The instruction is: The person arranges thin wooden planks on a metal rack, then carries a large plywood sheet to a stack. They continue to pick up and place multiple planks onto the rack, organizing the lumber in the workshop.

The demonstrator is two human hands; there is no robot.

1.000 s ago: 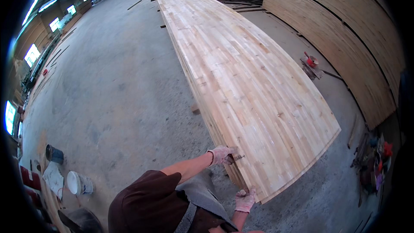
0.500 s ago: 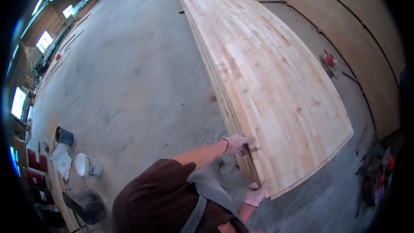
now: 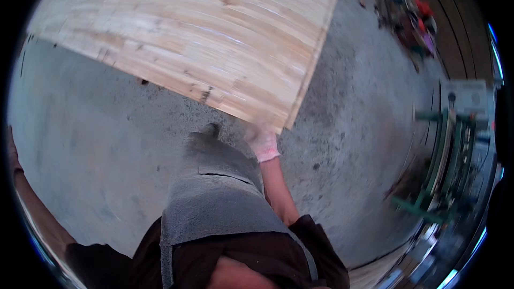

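A large pale wooden panel (image 3: 203, 32), made of many glued strips, spreads across the upper part of the view. A second sheet's edge shows beneath it along the right end. My right hand (image 3: 262, 142), in a pinkish-white work glove, is at the panel's near corner. Its blurred fingers lap over the edge and appear closed on it. Far out at the left rim is my left hand (image 3: 13, 152), away from the panel on an outstretched arm. It is dark and partly cut off, so its fingers cannot be made out.
Grey concrete floor (image 3: 353, 144) surrounds the panel. At right stands a green metal machine frame (image 3: 436, 166). A heap of mixed coloured items (image 3: 417, 27) lies at the upper right. My grey apron (image 3: 219, 203) covers my front.
My view has swung down and to the right, so the panel now lies across the top. My left hand has let go of the panel's edge and moved far left; my right stays by the corner.
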